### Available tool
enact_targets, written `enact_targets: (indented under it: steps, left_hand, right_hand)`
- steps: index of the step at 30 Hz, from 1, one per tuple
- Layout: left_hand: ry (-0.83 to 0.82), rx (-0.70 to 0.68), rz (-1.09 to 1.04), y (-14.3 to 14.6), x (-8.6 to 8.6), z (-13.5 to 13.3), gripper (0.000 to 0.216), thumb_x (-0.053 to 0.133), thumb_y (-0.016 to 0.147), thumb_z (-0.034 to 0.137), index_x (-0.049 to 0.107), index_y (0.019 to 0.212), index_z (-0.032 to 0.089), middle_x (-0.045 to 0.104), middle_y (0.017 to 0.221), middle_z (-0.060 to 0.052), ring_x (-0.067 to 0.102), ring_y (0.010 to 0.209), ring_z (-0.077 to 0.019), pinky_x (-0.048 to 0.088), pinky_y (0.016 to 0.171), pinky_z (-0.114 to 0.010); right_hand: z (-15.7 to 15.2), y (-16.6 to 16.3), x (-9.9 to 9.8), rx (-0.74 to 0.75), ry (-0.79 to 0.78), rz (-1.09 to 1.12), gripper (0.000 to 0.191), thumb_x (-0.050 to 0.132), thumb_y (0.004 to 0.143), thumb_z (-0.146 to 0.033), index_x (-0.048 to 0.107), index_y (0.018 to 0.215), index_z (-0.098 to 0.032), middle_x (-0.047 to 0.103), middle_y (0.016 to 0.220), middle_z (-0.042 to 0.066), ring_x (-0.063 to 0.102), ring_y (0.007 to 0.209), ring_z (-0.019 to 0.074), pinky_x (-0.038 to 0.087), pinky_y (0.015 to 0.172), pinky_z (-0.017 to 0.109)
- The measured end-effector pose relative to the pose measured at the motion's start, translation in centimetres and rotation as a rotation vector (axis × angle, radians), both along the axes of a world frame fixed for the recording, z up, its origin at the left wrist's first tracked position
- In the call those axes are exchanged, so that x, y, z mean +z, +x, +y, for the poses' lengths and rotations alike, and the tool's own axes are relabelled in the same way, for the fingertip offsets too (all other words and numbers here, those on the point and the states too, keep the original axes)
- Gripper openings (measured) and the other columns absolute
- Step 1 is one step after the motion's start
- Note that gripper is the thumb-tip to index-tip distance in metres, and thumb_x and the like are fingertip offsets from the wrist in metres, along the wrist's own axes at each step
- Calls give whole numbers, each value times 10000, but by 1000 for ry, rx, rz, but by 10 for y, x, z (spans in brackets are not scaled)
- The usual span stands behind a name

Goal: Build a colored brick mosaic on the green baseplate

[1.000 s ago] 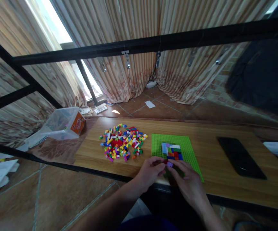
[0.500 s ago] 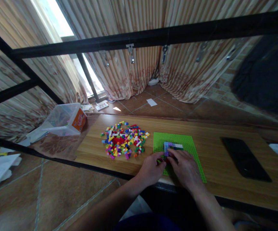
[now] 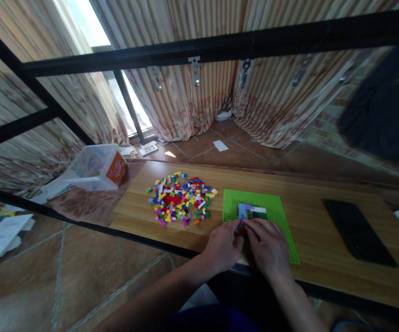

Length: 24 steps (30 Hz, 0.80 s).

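Note:
A green studded baseplate (image 3: pixel 285 229) lies on the wooden table, and a low structure of toy building bricks (image 3: pixel 243 210) in blue, lilac, white and dark green stands on it. My left hand (image 3: pixel 223 246) is curled at the near left corner of the structure, with thumb and forefinger closed around something small. From the right, my right hand (image 3: pixel 271 244) presses its fingertips against the near end of the structure, at a purple brick (image 3: pixel 242 222). Both hands' fingertips nearly meet there. My fingers hide the near part of the structure.
Left of the baseplate spreads a pile of loose colourful bricks (image 3: pixel 181 198). A black phone-like slab (image 3: pixel 358 233) lies at right. Beyond the table's left end stands a clear plastic box (image 3: pixel 95 168) with an orange label. A black metal rail (image 3: pixel 220 47) crosses above the far side.
The view has shifted slightly. My fingertips have drawn closer together at the structure's near end, and the right hand's fingers are more bent. The brick pile looks the same.

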<state>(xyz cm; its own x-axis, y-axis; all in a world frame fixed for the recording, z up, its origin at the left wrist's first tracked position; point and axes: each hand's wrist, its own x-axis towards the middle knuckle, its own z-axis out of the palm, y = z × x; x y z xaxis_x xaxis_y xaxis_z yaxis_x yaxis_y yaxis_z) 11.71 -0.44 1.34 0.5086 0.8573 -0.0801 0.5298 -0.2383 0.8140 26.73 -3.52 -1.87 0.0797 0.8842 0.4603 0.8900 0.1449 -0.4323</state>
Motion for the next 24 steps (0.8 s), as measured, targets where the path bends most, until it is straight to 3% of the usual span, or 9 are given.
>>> enact_targets:
  steps: [6, 16, 24]
  left_hand:
    - [-5, 15, 21, 2, -2, -2, 442, 489, 820, 203, 534, 1260, 199, 667, 1053, -82, 612, 951, -238, 480, 909, -392]
    - [85, -13, 76, 3, -5, -8, 461, 425, 850, 192, 484, 1306, 157, 643, 1082, -109, 603, 955, -245, 490, 883, -383]
    - [124, -28, 125, 4, -4, -10, 456, 391, 877, 207, 461, 1325, 154, 631, 1079, -124, 603, 955, -253, 488, 882, -389]
  right_hand:
    - [-1, 0, -3, 29, 17, 4, 303, 438, 938, -300, 697, 1094, -283, 674, 1016, 66, 567, 958, 239, 473, 835, 415]
    - [-5, 4, -6, 100, 0, -135, 333, 415, 949, -256, 652, 1181, -228, 637, 1087, 104, 530, 1005, 261, 473, 871, 432]
    - [-4, 8, -13, 86, 8, -102, 316, 438, 939, -284, 674, 1149, -258, 600, 1124, 100, 537, 1019, 259, 483, 842, 433]
